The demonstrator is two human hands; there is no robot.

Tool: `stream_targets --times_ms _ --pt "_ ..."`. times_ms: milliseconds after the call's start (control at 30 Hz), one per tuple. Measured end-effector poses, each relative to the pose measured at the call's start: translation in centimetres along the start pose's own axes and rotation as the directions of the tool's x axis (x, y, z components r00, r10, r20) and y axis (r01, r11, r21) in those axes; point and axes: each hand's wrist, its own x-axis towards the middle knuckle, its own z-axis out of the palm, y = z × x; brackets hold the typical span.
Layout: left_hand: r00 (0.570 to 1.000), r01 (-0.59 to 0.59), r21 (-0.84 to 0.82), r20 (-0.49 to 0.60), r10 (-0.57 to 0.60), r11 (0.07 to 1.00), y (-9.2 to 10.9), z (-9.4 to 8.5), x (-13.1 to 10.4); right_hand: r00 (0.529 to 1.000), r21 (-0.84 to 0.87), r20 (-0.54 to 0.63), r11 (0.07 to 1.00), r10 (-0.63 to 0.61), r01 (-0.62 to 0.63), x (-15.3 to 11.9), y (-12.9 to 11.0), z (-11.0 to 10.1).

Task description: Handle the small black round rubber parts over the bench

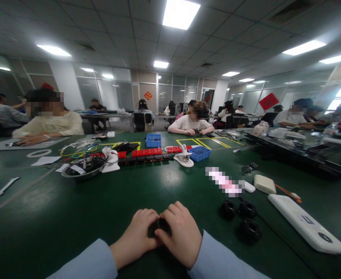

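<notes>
Both hands meet over the green tabletop at the bottom middle. My left hand (141,230) is closed, thumb and fingers curled against a small dark part (160,224). From the other side my right hand (182,232) grips the same part. Fingers cover most of it, so its full shape is hidden. To the right of my hands lie three black ring-shaped pieces (250,230), grouped close together.
A white power bank (306,223) with a cable lies at right, near a cream case (264,184). Ahead stand red socket strips (146,152), blue bins (199,154), white clip bases (184,158) and a metal bowl (80,176). A wrench (6,186) lies left. Several people sit around.
</notes>
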Motion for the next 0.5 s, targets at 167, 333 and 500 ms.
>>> stream_targets --times_ms 167,333,500 --pt "1.000 0.000 0.008 0.001 0.000 1.000 0.00 0.11 0.01 0.999 0.039 0.036 0.999 -0.031 0.030 -0.02 0.20 -0.45" --pt "1.000 0.013 0.000 0.006 -0.013 1.000 0.05 0.01 0.00 0.993 0.118 0.074 0.990 -0.091 0.082 0.13 0.58 -0.68" --pt "1.000 0.005 -0.018 0.016 -0.004 1.000 0.35 -0.32 -0.07 0.986 0.201 0.037 0.968 -0.161 0.151 0.19 0.78 -0.22"
